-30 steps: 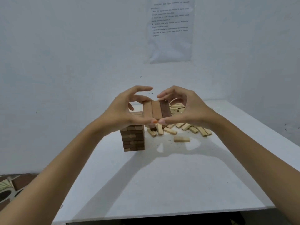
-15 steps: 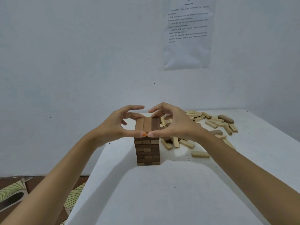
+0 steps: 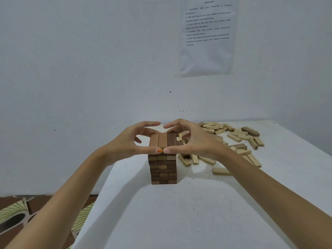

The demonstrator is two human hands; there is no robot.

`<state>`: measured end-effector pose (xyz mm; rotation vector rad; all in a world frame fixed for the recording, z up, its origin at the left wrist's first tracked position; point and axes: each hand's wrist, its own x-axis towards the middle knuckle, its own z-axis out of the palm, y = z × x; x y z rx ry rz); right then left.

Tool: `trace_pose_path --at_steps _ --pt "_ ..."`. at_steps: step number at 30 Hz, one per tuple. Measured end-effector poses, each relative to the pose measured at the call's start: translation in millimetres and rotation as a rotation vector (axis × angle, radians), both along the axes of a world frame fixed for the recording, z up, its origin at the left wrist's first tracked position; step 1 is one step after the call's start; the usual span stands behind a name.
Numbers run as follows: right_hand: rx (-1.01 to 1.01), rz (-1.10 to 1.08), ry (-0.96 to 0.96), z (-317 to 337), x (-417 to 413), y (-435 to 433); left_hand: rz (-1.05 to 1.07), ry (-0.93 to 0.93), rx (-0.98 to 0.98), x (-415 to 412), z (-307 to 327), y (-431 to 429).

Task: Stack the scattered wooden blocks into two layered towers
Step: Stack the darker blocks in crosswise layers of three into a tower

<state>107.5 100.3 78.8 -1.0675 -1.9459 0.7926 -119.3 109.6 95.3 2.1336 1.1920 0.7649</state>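
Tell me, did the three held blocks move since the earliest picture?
Yes: the three blocks went left and down, and now sit on the tower.

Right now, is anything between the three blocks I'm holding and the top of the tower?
Nothing visible. The three blocks are right over the tower, gripped by your left hand and right hand; only your thumbs cover the front seam.

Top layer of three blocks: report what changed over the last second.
Both hands carried the three-block layer left and down onto the tower, where it now rests. The left hand and right hand still pinch it, thumbs meeting in front. The loose pale blocks stayed put.
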Motion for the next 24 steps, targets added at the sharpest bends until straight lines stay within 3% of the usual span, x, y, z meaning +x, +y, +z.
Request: trace_pose_path --at_steps 9,24 --pt "-0.012 0.034 -0.032 -5.5 2.0 0.5 -0.035 0.031 -0.083 -7.0 -5.6 3.4" --pt "-0.035 0.001 0.064 -20.5 7.3 0.8 0.007 -0.256 -0.015 -7.2 -27.4 -4.8"
